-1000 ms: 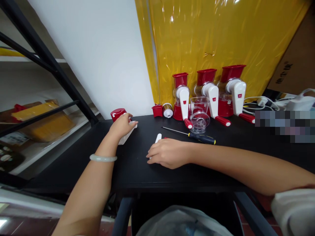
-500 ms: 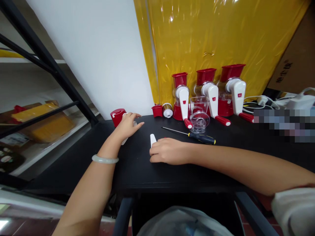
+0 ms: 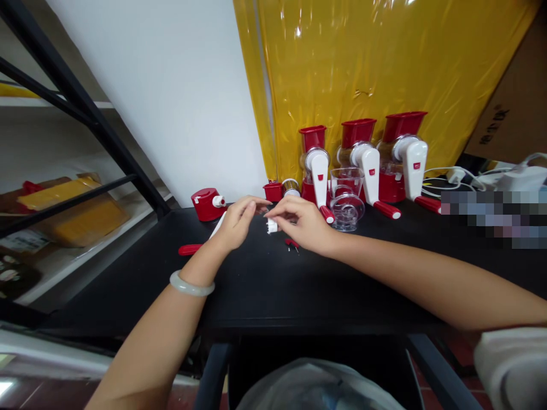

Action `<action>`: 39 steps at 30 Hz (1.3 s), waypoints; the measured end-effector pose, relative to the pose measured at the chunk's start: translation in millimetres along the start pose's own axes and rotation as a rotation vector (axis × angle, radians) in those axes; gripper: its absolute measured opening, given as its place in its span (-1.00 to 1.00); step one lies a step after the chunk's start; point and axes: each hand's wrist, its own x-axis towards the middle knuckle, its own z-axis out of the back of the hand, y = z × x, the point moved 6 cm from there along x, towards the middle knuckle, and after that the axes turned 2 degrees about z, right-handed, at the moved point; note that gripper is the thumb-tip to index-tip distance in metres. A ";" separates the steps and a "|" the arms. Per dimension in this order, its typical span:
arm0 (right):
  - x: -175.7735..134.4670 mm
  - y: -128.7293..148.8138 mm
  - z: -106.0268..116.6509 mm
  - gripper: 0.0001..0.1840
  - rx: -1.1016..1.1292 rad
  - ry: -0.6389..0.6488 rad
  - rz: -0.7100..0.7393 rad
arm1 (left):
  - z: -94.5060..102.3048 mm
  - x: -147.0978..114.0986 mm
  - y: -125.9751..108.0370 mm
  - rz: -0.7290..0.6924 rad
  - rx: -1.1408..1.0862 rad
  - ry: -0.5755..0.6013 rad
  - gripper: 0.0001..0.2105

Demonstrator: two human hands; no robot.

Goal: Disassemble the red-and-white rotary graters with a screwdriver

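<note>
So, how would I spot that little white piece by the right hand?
At the black table, look where the left hand and right hand nearly meet. The little white piece shows at the right hand's fingers. Its white colour and jagged edge set it apart from the red piece on the table nearby.

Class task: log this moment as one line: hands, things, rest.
left hand: grip unclear | right hand: holding white part | things: red piece on table | rest: red unit left, grinders behind
</note>
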 end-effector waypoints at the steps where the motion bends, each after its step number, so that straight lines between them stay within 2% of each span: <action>1: 1.2 -3.4 3.9 -0.87 0.024 -0.054 -0.047 | -2.6 -1.4 -7.1 -0.042 0.002 0.003 -0.64; 3: 3.2 -9.2 10.7 -0.90 0.049 -0.143 -0.111 | -10.3 -4.5 -18.6 -0.100 0.062 0.036 -0.67; 5: 4.9 -14.1 15.1 -0.93 0.072 -0.194 -0.150 | -15.1 -6.7 -24.4 -0.106 0.143 0.016 -0.61; 7: 6.3 -19.3 16.0 -0.95 0.120 -0.206 -0.188 | -15.9 -7.9 -25.8 -0.086 0.202 -0.038 -0.64; 10: 7.0 -24.5 14.3 -0.95 0.161 -0.189 -0.219 | -11.9 -6.8 -22.0 -0.050 0.267 -0.078 -0.78; 13: 6.7 -25.3 14.9 -0.90 0.131 -0.192 -0.214 | 1.8 -2.5 -10.5 0.041 0.333 -0.088 -0.81; 18: 7.3 -22.4 17.3 -0.90 0.083 -0.186 -0.206 | 36.3 0.7 24.6 0.312 0.511 -0.074 -0.79; 20: 7.9 -21.1 17.3 -0.93 0.079 -0.175 -0.199 | 45.7 -1.8 41.4 0.437 0.619 -0.020 -0.79; 23: 8.1 -19.1 16.9 -0.95 0.074 -0.169 -0.180 | 49.0 -10.2 66.1 0.645 0.782 0.182 -0.80; 26: 7.7 -16.8 16.1 -0.96 0.080 -0.168 -0.165 | 48.7 -17.6 79.1 0.768 0.860 0.329 -0.84; 29: 7.3 -14.7 15.3 -0.97 0.087 -0.164 -0.163 | 52.0 -20.5 82.4 0.827 0.910 0.354 -0.84; 36: 7.2 -13.9 14.2 -0.97 0.083 -0.141 -0.173 | 60.5 -23.5 77.1 0.895 0.954 0.284 -0.79; 39: 6.9 -14.4 14.0 -0.96 0.077 -0.137 -0.170 | 60.2 -24.3 72.0 0.934 0.967 0.309 -0.77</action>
